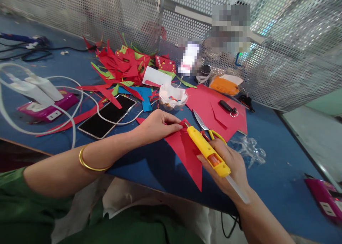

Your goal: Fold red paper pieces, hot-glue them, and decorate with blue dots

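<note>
My left hand (160, 127) pinches the upper edge of a folded piece of red paper (189, 156), whose long point hangs toward the table's front edge. My right hand (232, 163) is wrapped round a yellow glue gun (204, 147) with a clear glue stick (237, 189) coming out of its back. The gun's metal tip is at the top of the red paper, close beside my left fingertips. Scissors (200, 121) with yellow handles lie just behind the gun, partly hidden by my right hand.
Red sheets (204, 97) with a black key fob (226, 106) lie behind the scissors. A clear bowl (173, 100) stands left of them, near a dark phone (108, 116), a pink power strip (48, 105) with white cables and red scraps (125, 64). Crumpled clear plastic (251, 150) is at right.
</note>
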{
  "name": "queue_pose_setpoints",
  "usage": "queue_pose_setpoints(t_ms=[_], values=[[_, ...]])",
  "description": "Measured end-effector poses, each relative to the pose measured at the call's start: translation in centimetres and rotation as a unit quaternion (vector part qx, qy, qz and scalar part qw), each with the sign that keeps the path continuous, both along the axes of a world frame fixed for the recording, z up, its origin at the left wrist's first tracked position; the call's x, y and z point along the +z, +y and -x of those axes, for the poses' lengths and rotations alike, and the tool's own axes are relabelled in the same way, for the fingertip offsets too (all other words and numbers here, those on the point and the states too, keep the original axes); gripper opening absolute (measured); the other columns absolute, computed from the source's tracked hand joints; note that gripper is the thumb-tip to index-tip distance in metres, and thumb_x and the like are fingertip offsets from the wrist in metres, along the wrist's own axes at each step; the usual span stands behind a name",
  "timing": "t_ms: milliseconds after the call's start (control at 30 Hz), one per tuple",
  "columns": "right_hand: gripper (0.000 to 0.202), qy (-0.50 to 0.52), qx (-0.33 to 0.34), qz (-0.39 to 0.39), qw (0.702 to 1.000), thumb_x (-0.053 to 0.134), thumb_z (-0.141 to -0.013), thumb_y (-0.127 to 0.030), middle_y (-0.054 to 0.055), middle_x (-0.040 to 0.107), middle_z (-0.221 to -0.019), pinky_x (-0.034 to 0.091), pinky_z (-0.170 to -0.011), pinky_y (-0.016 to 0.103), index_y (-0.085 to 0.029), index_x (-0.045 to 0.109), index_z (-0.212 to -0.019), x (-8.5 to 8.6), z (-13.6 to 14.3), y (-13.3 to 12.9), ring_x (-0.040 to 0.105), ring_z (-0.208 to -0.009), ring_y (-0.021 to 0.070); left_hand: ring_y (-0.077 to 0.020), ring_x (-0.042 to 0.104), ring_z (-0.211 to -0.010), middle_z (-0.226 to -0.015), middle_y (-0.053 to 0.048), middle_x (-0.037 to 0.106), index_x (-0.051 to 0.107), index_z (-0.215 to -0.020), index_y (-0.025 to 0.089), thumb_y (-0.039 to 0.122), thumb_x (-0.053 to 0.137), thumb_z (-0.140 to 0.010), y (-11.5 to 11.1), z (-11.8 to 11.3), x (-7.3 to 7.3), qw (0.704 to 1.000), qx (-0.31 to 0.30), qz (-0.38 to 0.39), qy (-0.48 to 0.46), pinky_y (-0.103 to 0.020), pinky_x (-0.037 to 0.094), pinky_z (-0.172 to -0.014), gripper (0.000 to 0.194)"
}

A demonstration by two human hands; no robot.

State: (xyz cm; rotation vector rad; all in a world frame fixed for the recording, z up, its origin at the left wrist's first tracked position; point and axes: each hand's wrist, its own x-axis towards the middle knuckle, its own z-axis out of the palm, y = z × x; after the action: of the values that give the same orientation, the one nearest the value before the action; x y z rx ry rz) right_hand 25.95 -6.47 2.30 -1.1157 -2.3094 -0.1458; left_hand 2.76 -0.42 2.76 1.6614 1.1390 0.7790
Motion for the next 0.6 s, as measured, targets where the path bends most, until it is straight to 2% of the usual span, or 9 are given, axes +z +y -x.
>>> queue_pose_setpoints(t_ms=[400,600], values=[[0.032,-0.004,-0.018,-0.005,1.000,0.047,-0.098,-0.048,-0.001,0.059,-0.066,0.042,-0.048,0.024,-0.021,0.054,-0.083,-0.20,-0.24,-0.12,0.059,-0.053,0.0122,-0.0160,0.067,-0.074,-0.087,-0.004,0.079,0.080,-0.092,0.016,0.029,0.063,-0.083,-0.01,-0.07,0.12,1.000,0.002,-0.003,0.010,-0.025,0.050,-0.065,0.023],[0.033,-0.008,-0.017,-0.011,1.000,0.046,-0.098,-0.048,-0.001,0.058,-0.065,0.042,-0.046,0.023,-0.021,0.053,-0.082,-0.02,-0.12,-0.10,0.058,-0.051,0.0118,-0.0153,0.067,-0.074,-0.089,-0.006,0.079,0.080,-0.094,0.015,0.029,0.063,-0.084,0.06,0.03,0.07,1.000,-0.002,0.002,0.015,-0.025,0.049,-0.065,0.024]])
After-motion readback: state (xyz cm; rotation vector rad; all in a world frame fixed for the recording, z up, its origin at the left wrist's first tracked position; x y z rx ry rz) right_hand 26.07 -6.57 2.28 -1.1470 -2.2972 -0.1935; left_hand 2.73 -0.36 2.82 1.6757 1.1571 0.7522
